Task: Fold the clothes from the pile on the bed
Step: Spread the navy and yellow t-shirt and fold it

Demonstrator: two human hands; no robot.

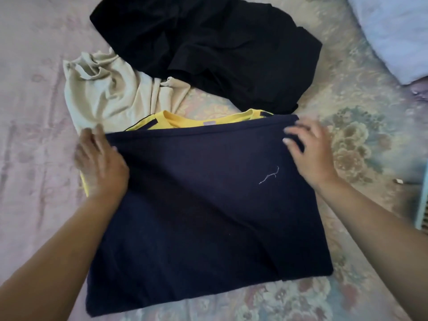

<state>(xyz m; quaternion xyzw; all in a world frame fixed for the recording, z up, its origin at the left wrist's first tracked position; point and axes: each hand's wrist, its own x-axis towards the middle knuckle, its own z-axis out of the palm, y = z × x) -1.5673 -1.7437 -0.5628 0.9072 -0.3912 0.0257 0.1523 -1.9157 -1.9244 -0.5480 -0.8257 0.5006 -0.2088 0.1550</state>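
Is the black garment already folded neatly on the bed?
No, the black garment lies crumpled beyond the navy and yellow shirt that both hands are working on.
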